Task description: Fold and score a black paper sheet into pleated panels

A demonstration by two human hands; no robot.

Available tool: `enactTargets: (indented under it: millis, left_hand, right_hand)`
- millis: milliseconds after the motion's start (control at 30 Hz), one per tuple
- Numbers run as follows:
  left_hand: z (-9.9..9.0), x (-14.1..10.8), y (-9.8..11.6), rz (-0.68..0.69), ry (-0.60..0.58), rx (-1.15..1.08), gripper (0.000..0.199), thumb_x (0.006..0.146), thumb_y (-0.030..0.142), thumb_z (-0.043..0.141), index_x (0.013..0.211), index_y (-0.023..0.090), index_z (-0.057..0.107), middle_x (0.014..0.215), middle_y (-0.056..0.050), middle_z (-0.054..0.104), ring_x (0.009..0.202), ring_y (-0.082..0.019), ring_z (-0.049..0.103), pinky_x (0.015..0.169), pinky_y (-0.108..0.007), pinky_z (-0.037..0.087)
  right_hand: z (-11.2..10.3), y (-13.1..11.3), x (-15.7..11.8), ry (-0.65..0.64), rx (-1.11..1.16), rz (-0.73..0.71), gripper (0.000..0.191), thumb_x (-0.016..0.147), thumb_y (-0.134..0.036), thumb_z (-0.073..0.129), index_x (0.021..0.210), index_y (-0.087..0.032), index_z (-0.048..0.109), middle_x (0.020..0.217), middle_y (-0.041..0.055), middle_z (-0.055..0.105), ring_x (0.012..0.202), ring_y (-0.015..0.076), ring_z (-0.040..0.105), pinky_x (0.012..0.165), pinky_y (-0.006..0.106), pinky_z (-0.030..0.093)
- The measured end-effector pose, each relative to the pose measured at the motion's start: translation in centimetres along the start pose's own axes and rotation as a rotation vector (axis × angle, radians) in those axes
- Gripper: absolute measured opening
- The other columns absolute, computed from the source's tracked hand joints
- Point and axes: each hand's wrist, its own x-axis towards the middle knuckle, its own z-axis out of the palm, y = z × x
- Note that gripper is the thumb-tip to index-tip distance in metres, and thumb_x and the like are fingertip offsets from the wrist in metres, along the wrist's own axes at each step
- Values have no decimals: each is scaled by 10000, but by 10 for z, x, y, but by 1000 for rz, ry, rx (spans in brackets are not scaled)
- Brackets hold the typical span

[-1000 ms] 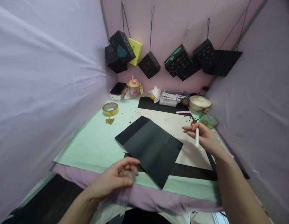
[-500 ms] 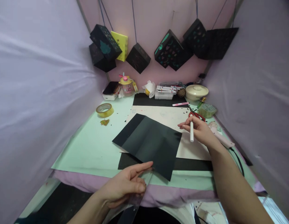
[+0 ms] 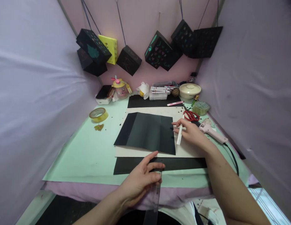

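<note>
A folded sheet of black paper point(image 3: 145, 132) lies in front of me on a white board point(image 3: 133, 152), with creases running across it. My left hand point(image 3: 145, 175) grips a clear ruler point(image 3: 155, 197) between thumb and fingers, its index finger stretched toward the sheet's near edge. The ruler points down past the table's front edge. Between the fingers of my right hand point(image 3: 189, 131) is a white marker point(image 3: 179, 135), tip end unclear. That hand's fingertips are at the sheet's right edge; whether they touch it I cannot tell.
Red-handled scissors point(image 3: 191, 115) and a pink glue gun point(image 3: 212, 132) with a cord lie at right. At left are a tape roll point(image 3: 99, 115) and a leaf point(image 3: 99, 127). A pink pen point(image 3: 175, 103), marker box point(image 3: 158, 96) and lidded bowl point(image 3: 190, 90) stand farther back. Black boxes point(image 3: 129, 60) hang above.
The black sheet has turned and now lies squarer on the white board. My left hand has moved right with the ruler, and the right hand has come to the sheet's right edge with the marker.
</note>
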Motion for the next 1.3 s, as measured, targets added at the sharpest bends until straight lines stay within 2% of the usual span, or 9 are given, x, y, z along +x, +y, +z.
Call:
enactTargets:
  millis: [133,300,433,500,600,700,933,1100,1300]
  left_hand:
    - [-3,-1,5,68,-35,133,830,661,180,808,1386,230,408,925,-43,635,636,-77,545,651,-250,417]
    - [8,26,27,197,-17,321,825,659,189,791,1369,212,372,838,-6,628,661,-102,563,665,-271,436]
    - [14,63,40,289,42,420,808,639,173,782,1334,174,372,828,-4,622,709,-124,595,680,-273,444]
    - [13,81,42,335,78,499,820,618,152,787,1329,152,379,806,1,613,700,-129,601,677,-276,447]
    - [10,96,38,376,88,606,825,622,148,780,1342,133,377,792,-2,618,682,-134,602,674,-281,458]
    - [7,97,32,379,67,684,826,639,161,774,1364,138,379,795,-8,627,658,-126,585,637,-263,452]
    - [5,89,30,431,97,1037,810,702,222,743,1422,146,380,831,-9,633,674,-138,544,667,-278,429]
    - [5,87,33,496,121,1291,746,700,268,761,1377,152,469,807,-8,637,762,-179,528,740,-304,414]
    - [2,74,37,501,139,1147,717,743,247,723,1399,218,435,858,15,623,752,-136,540,738,-257,443]
  right_hand:
    - [12,0,0,-125,-195,-110,373,718,-380,731,1021,-245,560,1273,92,609,1233,286,524,1020,466,396]
    - [35,-1,12,-206,-250,-200,614,741,-408,715,1277,-228,475,1192,95,625,1186,258,552,1110,528,255]
    - [38,-3,23,-85,-144,-209,421,769,-353,682,1144,-238,528,1243,89,612,1195,249,549,1114,548,230]
    - [33,-2,24,50,-32,-140,256,800,-342,642,1012,-241,542,1244,85,625,1163,244,574,1052,508,347]
    - [23,1,21,173,113,-18,119,843,-349,577,880,-243,537,1073,63,699,1008,229,647,874,415,489]
    - [19,3,16,132,150,3,103,846,-340,562,840,-239,545,969,43,714,922,219,665,809,380,507]
    - [30,3,15,-57,142,-73,49,840,-276,567,859,-232,554,1041,33,709,964,192,658,848,350,487]
    - [32,5,15,-77,86,-94,28,833,-229,569,858,-232,557,1055,40,708,987,199,657,860,363,489]
    - [38,-3,16,-52,131,-197,78,850,-214,553,924,-239,566,1201,67,665,1149,219,599,944,411,465]
